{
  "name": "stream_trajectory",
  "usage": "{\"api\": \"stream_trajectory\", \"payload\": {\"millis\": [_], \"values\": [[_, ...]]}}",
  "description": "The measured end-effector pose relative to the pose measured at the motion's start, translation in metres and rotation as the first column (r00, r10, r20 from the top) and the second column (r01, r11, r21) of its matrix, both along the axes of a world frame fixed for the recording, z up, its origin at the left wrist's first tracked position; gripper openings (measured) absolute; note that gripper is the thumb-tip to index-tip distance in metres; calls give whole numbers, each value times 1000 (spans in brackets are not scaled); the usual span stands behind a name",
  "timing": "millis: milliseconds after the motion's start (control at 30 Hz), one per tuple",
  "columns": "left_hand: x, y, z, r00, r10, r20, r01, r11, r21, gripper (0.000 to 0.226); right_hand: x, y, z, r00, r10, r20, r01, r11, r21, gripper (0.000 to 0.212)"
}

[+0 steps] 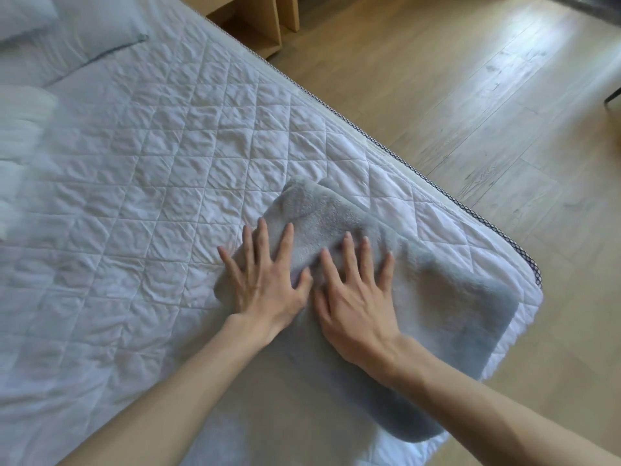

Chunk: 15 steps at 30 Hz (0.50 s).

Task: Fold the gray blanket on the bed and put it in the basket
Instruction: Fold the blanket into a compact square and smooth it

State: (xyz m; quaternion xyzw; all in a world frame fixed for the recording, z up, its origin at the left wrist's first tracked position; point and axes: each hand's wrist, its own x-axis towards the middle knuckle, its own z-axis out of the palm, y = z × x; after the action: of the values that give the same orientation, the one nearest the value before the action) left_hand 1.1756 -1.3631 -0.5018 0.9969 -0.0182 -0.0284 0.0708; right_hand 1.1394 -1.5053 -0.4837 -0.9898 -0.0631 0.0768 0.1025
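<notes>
Hands flat on the folded gray blanket (447, 297)
Left hand (265, 284) and right hand (356, 297) press it, fingers spread, gripping nothing, on the bed (134, 196).

Blanket (447, 297): plain pale gray with a bluish cast, no print. Bed cover (151, 196): white, stitched in a diamond quilt grid. Mattress edging (532, 264): a narrow band of dark lattice on white along the side of the bed. Pillow (100, 31): white with a gray-green piped seam. Floor (470, 95): light beige planks with visible wood grain. Furniture (255, 31) at the top: pale yellowish wood, unpatterned.
</notes>
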Motion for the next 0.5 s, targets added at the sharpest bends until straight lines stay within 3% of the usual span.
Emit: {"api": "stream_trajectory", "payload": {"millis": [267,500], "values": [[0,12,-29,989,76,-126,-80,996,-27,71,-7,2,-28,997,77,-26,-79,994,-76,72],[2,9,-46,989,56,-137,-55,998,12,71,-5,-2,-52,995,86,-41,-89,993,-78,71]]}}
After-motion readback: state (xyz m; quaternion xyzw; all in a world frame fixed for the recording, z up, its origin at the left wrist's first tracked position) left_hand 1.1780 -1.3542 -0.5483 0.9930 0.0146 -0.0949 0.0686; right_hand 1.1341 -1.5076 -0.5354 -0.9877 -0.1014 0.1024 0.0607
